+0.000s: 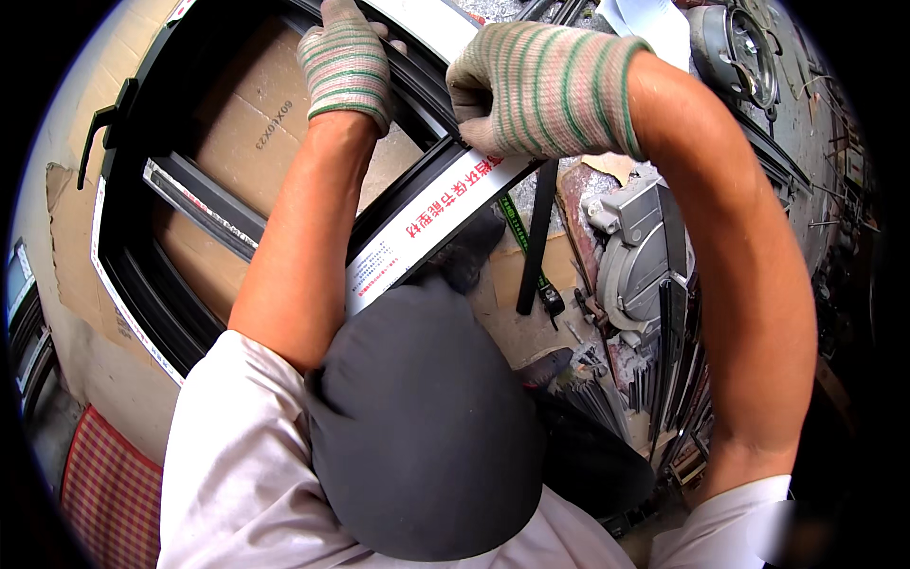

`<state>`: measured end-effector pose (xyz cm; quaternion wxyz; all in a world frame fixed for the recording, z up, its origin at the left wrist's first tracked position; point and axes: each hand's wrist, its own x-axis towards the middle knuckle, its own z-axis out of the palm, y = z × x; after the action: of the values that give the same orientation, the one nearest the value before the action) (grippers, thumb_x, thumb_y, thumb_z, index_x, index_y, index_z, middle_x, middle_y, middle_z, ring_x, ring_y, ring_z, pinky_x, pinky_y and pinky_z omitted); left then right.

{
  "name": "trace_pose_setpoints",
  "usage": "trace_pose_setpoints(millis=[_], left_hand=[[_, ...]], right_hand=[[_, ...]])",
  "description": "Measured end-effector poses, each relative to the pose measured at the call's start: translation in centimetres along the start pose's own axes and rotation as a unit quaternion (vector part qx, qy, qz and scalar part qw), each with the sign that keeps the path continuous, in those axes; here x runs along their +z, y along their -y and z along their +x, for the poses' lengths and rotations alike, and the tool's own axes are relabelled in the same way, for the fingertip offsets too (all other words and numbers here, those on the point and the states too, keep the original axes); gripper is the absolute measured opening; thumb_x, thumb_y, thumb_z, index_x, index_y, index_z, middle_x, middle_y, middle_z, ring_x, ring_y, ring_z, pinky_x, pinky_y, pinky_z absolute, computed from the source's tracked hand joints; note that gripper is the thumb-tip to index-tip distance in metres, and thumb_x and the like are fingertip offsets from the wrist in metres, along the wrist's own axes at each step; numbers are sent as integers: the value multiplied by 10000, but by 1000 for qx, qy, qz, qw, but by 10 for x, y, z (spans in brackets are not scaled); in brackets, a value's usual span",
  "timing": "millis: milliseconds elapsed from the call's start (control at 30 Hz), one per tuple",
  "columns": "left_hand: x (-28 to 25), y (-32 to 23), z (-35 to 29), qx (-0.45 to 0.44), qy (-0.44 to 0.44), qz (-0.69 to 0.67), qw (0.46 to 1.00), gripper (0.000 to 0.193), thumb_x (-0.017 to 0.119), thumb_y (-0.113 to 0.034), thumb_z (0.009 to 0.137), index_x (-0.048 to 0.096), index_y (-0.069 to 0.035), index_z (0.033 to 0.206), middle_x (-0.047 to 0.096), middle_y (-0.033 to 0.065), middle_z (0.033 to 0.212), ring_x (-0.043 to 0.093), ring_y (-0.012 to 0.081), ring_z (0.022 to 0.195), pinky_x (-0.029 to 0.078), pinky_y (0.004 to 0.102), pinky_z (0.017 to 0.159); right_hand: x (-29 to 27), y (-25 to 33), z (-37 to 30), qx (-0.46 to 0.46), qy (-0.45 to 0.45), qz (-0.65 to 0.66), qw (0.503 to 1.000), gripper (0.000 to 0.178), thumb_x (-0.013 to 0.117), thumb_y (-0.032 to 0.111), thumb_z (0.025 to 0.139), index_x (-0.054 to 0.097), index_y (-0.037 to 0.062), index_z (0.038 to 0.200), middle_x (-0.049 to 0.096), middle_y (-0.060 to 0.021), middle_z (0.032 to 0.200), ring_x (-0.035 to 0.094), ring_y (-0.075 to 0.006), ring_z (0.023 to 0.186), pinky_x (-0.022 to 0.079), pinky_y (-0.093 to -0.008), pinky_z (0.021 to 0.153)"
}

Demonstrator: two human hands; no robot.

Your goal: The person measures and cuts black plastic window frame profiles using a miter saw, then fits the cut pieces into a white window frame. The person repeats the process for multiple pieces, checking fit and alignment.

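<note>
A black window frame [374,270] lies at an angle before me, with white printed film along its near right side. Its bars cross over brown cardboard [242,104]. My left hand [347,66], in a striped knit glove, is closed on the dark profile along the frame's right side, its fingers partly hidden. Just right of it, my right hand [545,90], gloved alike, is curled into a fist at the frame's outer edge. Whatever its fingers hold is hidden. A black handle [100,133] sticks out from the frame's far left side.
Right of the frame stands a grey metal machine [637,270] with a round guard. Beside it are a black strip [538,242], a tape measure [550,299] and many loose thin profiles [607,408]. A round metal part [735,52] sits far right. A red checked cloth [112,488] is near left.
</note>
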<state>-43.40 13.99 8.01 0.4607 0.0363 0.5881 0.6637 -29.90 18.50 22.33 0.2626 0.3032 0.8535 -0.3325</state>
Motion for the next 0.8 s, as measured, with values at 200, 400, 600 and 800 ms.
trace_pose_setpoints(millis=[200, 400, 600, 800], left_hand=[[-7, 3, 6, 12, 2, -9, 1000, 361, 477, -412, 1079, 535, -146, 841, 462, -38, 613, 437, 123, 468, 401, 282, 431], [-8, -4, 1, 10, -2, -5, 1000, 379, 467, -421, 1080, 535, -144, 830, 456, -33, 598, 434, 128, 449, 393, 289, 411], [-3, -1, 2, 4, 2, -9, 1000, 378, 465, -405, 1082, 538, -139, 823, 460, -34, 601, 436, 125, 455, 392, 283, 417], [-9, 6, 10, 31, 7, -5, 999, 382, 472, -406, 1085, 552, -146, 816, 454, -47, 606, 422, 114, 461, 378, 271, 430]], right_hand=[[-8, 16, 8, 29, 88, -70, 993, 144, 706, 180, 815, 723, 37, 823, 685, -142, 712, 676, -254, 658, 561, -376, 670], [7, -25, -18, 15, 86, -94, 992, 85, 655, 104, 804, 668, 20, 801, 648, -138, 681, 635, -262, 621, 531, -369, 640], [24, -44, -46, 25, -75, 91, 993, 206, 685, 205, 918, 685, -1, 913, 637, -62, 715, 593, -126, 672, 515, -318, 665], [53, -47, -41, 65, -292, 92, 950, 227, 695, 249, 947, 715, 31, 1010, 695, -61, 822, 651, -131, 785, 535, -294, 774]])
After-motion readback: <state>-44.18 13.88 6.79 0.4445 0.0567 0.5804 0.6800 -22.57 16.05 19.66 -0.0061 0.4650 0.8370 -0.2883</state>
